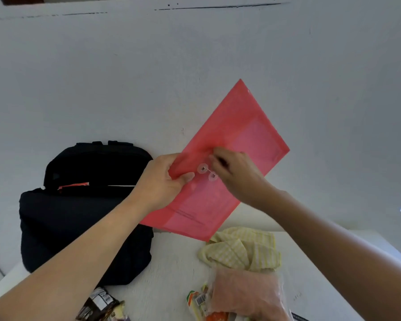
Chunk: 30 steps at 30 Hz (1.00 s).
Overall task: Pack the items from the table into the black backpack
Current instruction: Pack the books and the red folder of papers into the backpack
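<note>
Red envelope [227, 156] up in the air, tilted, above the bench [171, 274]. Our left hand [159, 181] has its grip pinched on the envelope's left edge, thumb on top. Our right hand [235, 170] has fingertips pressed together at the string buttons [207, 172], just right of the left grip. Black backpack [83, 212] sits left of and below both grips, zipper open.

Bare white tabletop [171, 269] lies open between black fabric backpack [79, 228] and crumpled yellow checked cloth [243, 249]. Translucent red plastic envelope [229, 147] hangs across the middle. Clear plastic snack bags [241, 295] and dark wrapper [97, 304] crowd the near edge.
</note>
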{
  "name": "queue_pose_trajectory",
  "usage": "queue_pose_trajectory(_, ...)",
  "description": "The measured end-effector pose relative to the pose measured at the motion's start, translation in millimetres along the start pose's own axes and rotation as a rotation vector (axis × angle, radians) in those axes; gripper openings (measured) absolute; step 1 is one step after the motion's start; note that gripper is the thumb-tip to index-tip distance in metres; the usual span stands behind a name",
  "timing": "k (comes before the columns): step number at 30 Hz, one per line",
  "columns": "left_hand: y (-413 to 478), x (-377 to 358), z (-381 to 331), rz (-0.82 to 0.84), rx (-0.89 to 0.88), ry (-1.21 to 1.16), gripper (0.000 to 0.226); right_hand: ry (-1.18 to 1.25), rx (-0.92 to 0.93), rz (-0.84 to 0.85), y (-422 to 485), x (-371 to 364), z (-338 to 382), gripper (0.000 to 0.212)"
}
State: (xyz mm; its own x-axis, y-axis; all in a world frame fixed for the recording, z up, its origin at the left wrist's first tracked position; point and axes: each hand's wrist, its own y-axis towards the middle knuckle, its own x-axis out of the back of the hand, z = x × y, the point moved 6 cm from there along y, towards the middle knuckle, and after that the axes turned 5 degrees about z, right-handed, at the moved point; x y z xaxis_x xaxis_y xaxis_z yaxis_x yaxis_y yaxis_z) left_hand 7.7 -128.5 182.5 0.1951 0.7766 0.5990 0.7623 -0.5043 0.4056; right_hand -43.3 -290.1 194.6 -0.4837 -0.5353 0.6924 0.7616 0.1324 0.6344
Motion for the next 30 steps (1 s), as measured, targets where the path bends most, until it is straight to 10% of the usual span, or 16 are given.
queue_pose_trajectory(4, -3.4, 15.8, -2.6, -0.065, 0.024, -0.218, 0.024, -0.036, -0.119, -0.106, -8.0, 17.1, -34.2, 0.030)
queue_pose_trajectory(12, -4.1, 3.3, -9.5, -0.116, -0.035, -0.057, 0.020, -0.095, -0.046, 0.316, -26.1, -33.8, -1.8, 0.028)
queue_pose_trajectory(21, -12.0, 13.3, -21.3, -0.150, -0.107, 0.092, 0.026, 0.587, -0.414, -0.070, -10.3, 12.5, -42.4, 0.035)
queue_pose_trajectory(25, -6.6, 24.5, -18.6, -0.167, -0.048, -0.225, 0.024, 0.307, -0.257, 0.115, -24.7, -11.3, -50.2, 0.034)
queue_pose_trajectory(30, -1.2, 8.4, -21.2, -0.141, -0.088, -0.026, 0.023, 0.042, 0.027, 0.212, -19.3, -24.5, 2.2, 0.021)
